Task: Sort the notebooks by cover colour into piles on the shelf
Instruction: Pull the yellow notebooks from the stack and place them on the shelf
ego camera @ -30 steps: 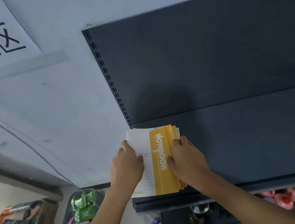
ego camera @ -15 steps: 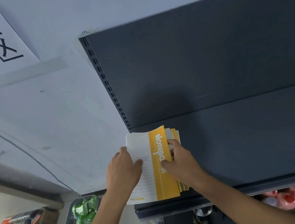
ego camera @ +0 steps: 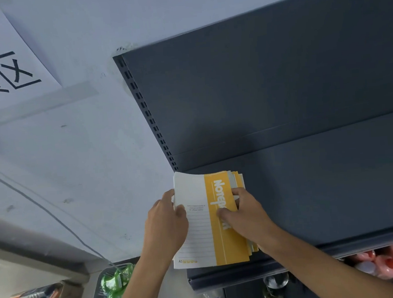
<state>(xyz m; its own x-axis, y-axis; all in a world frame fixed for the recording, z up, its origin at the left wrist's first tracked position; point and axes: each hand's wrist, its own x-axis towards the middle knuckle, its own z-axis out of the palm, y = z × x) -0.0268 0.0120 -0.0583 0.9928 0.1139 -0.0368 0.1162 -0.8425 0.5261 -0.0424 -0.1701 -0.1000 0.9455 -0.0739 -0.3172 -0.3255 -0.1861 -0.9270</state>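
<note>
On one shelf point(ego camera: 335, 196), two hands point(ego camera: 166, 224) point(ego camera: 245, 213) grip one stack point(ego camera: 224, 245).

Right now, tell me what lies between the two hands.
In the head view, only the top notebook, its white-and-yellow cover spanning the gap between left hand and right hand.

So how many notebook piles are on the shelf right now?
1. The stack of yellow-and-white notebooks sits at the dark shelf's left front corner, the left hand holding its left edge, the right hand gripping its right edge. The shelf's far right is out of frame.
</note>
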